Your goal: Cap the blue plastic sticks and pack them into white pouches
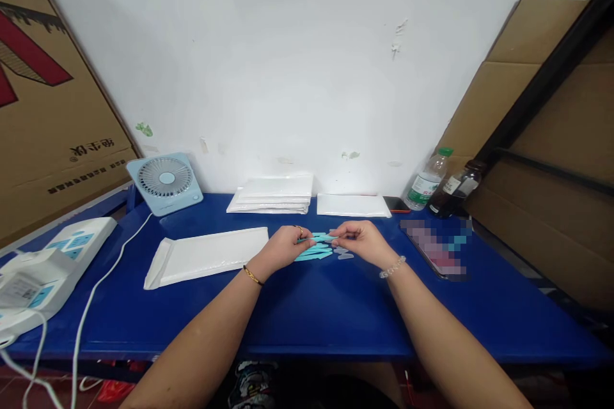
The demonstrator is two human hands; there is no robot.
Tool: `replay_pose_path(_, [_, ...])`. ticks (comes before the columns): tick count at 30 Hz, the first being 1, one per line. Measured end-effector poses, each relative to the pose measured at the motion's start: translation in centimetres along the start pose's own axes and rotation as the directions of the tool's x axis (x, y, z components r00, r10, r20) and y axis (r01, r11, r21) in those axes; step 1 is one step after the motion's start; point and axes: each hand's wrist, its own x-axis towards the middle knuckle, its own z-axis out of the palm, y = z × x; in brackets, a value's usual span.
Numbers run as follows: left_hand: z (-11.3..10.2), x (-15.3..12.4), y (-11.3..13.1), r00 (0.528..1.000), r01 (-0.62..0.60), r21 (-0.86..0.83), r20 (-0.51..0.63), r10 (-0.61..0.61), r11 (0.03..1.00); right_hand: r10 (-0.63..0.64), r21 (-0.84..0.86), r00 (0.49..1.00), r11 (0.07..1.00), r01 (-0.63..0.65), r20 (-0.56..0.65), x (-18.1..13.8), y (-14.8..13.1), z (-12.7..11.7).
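Observation:
My left hand (283, 246) and my right hand (359, 239) meet over the middle of the blue table (307, 313). Both pinch a thin teal strip (322, 238) between their fingertips, held just above the tabletop. Under it lies a small pile of similar teal strips (314, 254). A few small clear pale pieces (343, 254) lie beside the pile, below my right hand. A white padded envelope (206, 257) lies flat to the left of my left hand, its flap open.
A stack of white envelopes (273, 195) and a single one (352, 205) lie along the wall. A small blue fan (165, 182) stands at back left, a white device (43, 275) with cables at far left. Two bottles (439, 186) and a phone (434, 246) sit right. Cardboard leans on both sides.

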Motion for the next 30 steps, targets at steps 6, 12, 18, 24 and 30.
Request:
replay_pose_path(6, [0.5,-1.0,0.8,0.954,-0.116,0.054,0.283,0.096,0.992,0.078,-0.202,0.928,0.979,-0.004,0.363,-0.7,-0.7,-2.0])
replay_pose_path(12, [0.6,-1.0,0.9,0.987,-0.123,0.346,0.138,0.079,0.930,0.109,-0.538,0.963,0.842,0.041,0.244,-0.4,0.7,-2.7])
replay_pose_path(18, [1.0,-0.2,0.3,0.995,-0.082,0.526,0.097,0.036,0.846,0.099,-0.626,0.959,0.774,0.094,0.267,-0.2,1.0,-1.7])
replay_pose_path(24, [1.4,-0.3,0.1,0.995,-0.100,0.520,0.073,0.073,0.848,0.122,-0.564,0.946,0.823,0.074,0.302,-0.4,0.3,-1.6])
replay_pose_path(30, [0.2,-0.3,0.4,0.997,-0.075,0.465,0.032,0.068,0.882,0.039,-0.411,0.974,0.910,0.058,0.223,-0.6,-0.4,-2.5])
